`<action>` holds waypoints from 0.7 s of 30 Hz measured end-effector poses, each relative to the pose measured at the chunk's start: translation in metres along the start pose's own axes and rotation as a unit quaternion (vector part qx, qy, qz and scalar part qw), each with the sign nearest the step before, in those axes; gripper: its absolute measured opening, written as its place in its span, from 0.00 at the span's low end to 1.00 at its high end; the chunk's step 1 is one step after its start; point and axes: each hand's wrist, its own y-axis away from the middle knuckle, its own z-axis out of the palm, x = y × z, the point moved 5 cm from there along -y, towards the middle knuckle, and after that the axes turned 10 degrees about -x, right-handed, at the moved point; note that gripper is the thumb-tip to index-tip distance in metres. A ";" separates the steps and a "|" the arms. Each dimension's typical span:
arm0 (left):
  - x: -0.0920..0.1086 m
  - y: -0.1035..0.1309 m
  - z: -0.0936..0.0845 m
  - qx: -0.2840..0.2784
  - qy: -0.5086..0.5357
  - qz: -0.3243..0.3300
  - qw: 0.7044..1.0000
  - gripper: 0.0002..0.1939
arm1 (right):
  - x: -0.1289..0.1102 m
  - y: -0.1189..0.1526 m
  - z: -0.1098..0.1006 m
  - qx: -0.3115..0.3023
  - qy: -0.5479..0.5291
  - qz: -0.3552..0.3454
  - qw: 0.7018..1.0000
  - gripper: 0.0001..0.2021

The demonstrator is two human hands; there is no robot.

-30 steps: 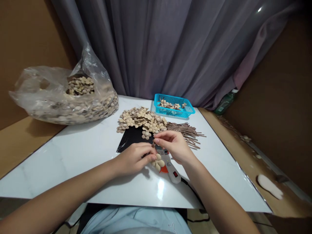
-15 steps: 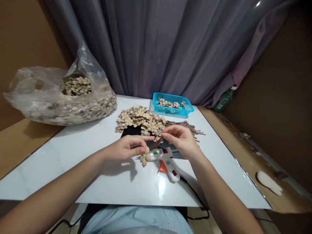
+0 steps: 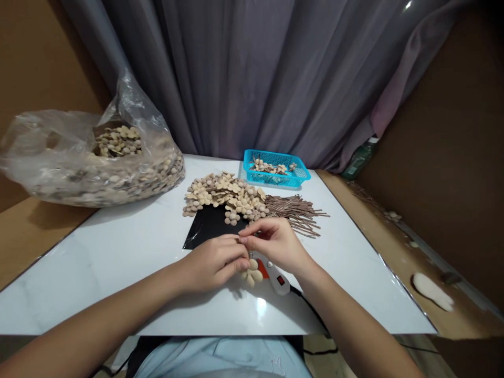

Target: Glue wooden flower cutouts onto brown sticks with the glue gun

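My left hand (image 3: 220, 262) is closed, with a beige flower-shaped piece (image 3: 252, 273) between thumb and fingers. My right hand (image 3: 271, 241) is pinched, its fingertips meeting the fingers of my left hand; whatever it grips is hidden. Below and behind my hands lies a white glue gun (image 3: 279, 281) with an orange trigger, mostly covered by them. A heap of beige flower pieces (image 3: 224, 194) sits beyond, partly on a black sheet (image 3: 210, 228). Thin brown sticks (image 3: 297, 212) are piled to its right.
A clear plastic bag (image 3: 118, 178) full of flower pieces stands at the back left. At the back is a blue basket (image 3: 277, 181) holding stemmed flowers. The glue gun's black cord runs off the white table's (image 3: 354, 299) front edge. A green bottle (image 3: 359, 158) stands back right.
Both hands have come together. My left hand has moved right and down with the flower piece. My right hand has moved left; the brown sticks it pinched are now hidden.
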 end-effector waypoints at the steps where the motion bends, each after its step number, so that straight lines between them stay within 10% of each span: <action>1: -0.001 0.000 0.001 -0.002 0.009 -0.003 1.000 0.12 | 0.001 -0.001 0.000 -0.005 -0.018 0.008 1.000 0.05; 21: -0.014 0.002 -0.009 -0.019 0.140 -0.025 0.990 0.14 | 0.002 -0.007 -0.058 0.079 -0.046 -0.004 0.996 0.09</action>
